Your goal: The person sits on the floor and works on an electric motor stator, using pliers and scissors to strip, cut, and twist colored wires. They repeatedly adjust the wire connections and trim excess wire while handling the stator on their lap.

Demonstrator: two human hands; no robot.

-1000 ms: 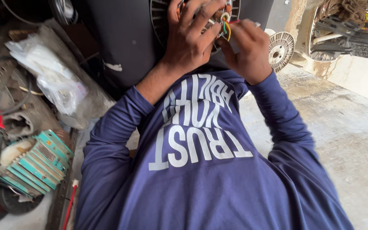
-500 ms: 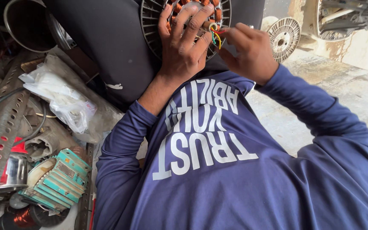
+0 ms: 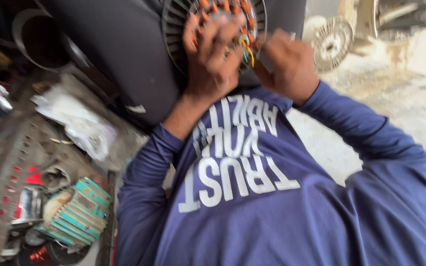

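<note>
1. The stator, a round finned disc ringed with orange copper coils, sits at the top of the view against a big dark housing; I place everything else from it.
2. The left hand lies spread over the stator's face, fingers wide and pressing on the coils.
3. The right hand is just right of the stator, closed narrowly; it appears to pinch the coloured wires, yellow, green and red, that hang from the rim, though blur hides the exact grip.
4. Down and left of the stator, a teal stack of flat plates lies among scrap; no box or tray holding anything is clear to me.
5. Left of the stator, crumpled white plastic rests on the cluttered workbench, with a perforated metal strip and red bits along it.
6. Right of the stator, a second, pale finned disc stands on the dusty concrete floor.
7. That floor offers the open room; the left side is crowded to its edge.
</note>
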